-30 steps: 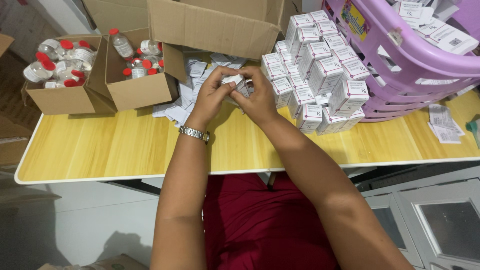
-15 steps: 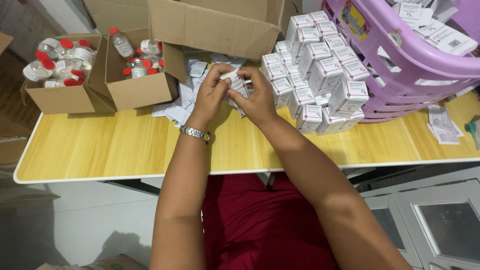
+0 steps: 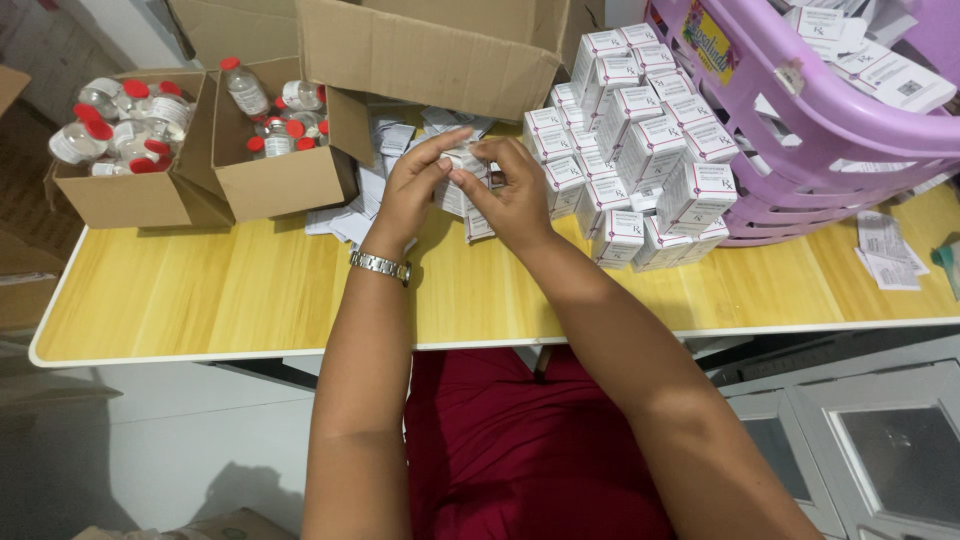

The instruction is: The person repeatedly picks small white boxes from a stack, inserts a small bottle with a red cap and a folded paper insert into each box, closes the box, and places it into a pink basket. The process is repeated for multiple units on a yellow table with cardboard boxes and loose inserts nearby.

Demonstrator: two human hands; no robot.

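A long yellow wooden table (image 3: 230,300) is seen. Left of the left hand (image 3: 415,190), two open brown cardboard boxes (image 3: 285,180) are placed; right of the right hand (image 3: 515,200), stacked small white cartons (image 3: 650,150) and a purple plastic basket (image 3: 830,130).

Only 1 view: head-worn, looking steeply down from close above onto the yellow table (image 3: 240,300), facing its far edge; nothing shared with another view.
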